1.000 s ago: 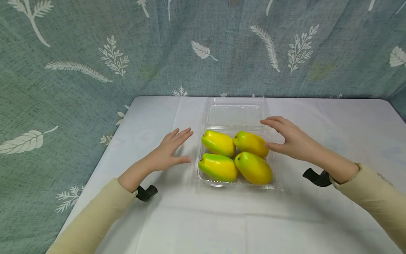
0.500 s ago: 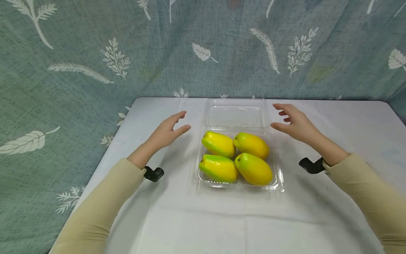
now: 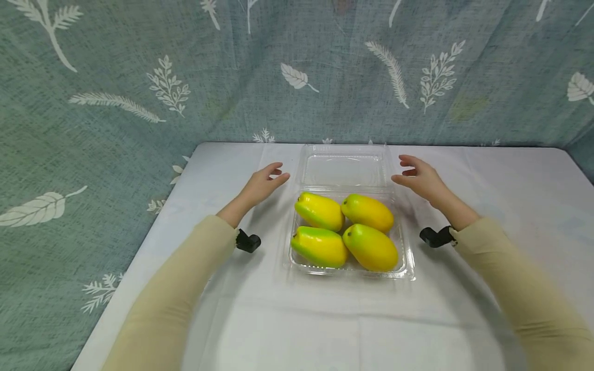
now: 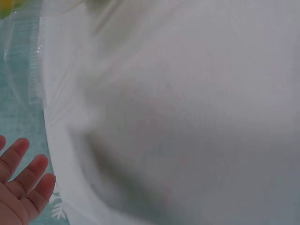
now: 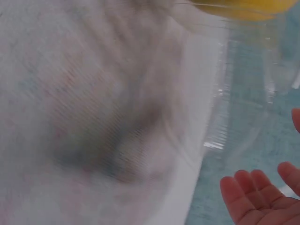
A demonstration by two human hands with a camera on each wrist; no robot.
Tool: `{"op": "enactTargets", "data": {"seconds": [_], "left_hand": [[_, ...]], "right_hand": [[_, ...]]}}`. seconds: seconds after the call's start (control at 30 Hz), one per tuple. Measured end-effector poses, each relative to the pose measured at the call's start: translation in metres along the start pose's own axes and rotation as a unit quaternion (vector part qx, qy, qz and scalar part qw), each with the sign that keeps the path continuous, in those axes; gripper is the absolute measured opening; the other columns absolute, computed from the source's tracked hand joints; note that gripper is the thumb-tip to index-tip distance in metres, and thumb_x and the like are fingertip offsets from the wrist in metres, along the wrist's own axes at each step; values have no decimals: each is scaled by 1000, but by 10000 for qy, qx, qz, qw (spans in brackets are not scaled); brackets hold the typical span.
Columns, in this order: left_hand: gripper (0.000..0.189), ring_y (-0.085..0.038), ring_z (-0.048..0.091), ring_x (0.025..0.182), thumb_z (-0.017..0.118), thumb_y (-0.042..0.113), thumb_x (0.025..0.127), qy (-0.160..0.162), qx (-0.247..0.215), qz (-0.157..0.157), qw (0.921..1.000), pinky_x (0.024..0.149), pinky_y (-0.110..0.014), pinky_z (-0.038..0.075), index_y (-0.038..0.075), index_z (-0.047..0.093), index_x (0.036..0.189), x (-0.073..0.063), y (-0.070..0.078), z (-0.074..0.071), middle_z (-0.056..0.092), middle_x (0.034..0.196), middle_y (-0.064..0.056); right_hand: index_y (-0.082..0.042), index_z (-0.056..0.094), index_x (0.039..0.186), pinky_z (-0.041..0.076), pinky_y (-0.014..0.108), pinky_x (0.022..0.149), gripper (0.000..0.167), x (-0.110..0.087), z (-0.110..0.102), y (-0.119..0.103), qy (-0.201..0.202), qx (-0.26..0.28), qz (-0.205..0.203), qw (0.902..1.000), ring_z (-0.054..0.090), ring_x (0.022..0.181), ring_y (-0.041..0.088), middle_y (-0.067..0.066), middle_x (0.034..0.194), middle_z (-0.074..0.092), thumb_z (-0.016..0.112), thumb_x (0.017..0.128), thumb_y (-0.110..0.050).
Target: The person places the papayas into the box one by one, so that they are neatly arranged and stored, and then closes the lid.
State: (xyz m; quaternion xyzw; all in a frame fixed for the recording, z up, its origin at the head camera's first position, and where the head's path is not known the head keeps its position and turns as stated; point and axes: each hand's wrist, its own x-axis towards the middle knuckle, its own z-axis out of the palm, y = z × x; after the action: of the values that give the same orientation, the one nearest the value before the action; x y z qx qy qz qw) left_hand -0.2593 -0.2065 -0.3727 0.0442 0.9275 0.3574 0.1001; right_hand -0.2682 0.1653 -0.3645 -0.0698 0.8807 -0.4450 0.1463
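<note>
A clear plastic clamshell box (image 3: 406,265) stands on the table with its lid (image 3: 345,166) folded back, away from me. Several yellow-green mangoes (image 3: 371,248) lie in its base. To the left of the lid hovers my left hand (image 3: 260,187), fingers relaxed and bent, holding nothing. My right hand (image 3: 424,181) is on the lid's other side, just apart from its edge, also with loosely bent fingers and nothing in them. Both wrist views show the hands' fingertips free, with part of the clear lid (image 5: 243,117) nearby.
A white cloth (image 3: 297,324) covers the table (image 3: 501,196). Behind it and to the left hangs a green curtain (image 3: 325,62) with white leaf prints. Black wrist cameras (image 3: 248,241) sit below both wrists.
Both hands have moved away from me, from beside the mangoes to beside the lid. In the last half second they have come closer to the lid's sides. Box and mangoes have stayed put.
</note>
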Motion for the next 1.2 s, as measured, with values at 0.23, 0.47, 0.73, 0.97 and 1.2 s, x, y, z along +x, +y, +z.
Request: {"op": "enactTargets", "data": {"seconds": [0.23,0.47,0.73,0.97,1.2], "left_hand": [[60,-31,40,126,45,42,94,-34,-467,-348,9983,103,-46,33,8,32,142,10,1,15,43,136,-17],[59,-30,41,125,47,44,93,-22,-728,-598,9955,102,-45,35,11,37,140,13,5,22,43,138,-15],[53,-27,41,126,50,41,92,-2,-951,-461,9944,102,-43,35,13,43,137,13,5,30,44,139,-11],[50,-27,44,123,52,31,93,153,-1162,-166,9930,102,-41,36,9,43,137,14,4,33,51,131,-14],[51,-28,47,120,52,25,93,93,-1463,-51,9892,101,-40,37,3,40,138,14,5,34,52,128,-18]], "right_hand": [[-2,11,146,37,46,101,69,7,5,9,-310,1234,558,9903,34,128,38,24,147,22,51,94,-23],[-2,9,146,36,43,102,64,8,8,10,-438,1708,858,9806,35,127,37,24,147,22,45,96,-19],[-2,8,146,34,43,104,63,10,10,14,-492,1832,866,9780,36,127,36,24,146,24,43,97,-19],[-4,10,147,34,42,103,63,11,12,16,-574,1791,889,9781,38,124,34,23,145,28,43,97,-23],[-7,11,147,40,33,95,64,11,11,19,-624,1687,980,9788,45,115,25,21,144,30,44,96,-26]]}}
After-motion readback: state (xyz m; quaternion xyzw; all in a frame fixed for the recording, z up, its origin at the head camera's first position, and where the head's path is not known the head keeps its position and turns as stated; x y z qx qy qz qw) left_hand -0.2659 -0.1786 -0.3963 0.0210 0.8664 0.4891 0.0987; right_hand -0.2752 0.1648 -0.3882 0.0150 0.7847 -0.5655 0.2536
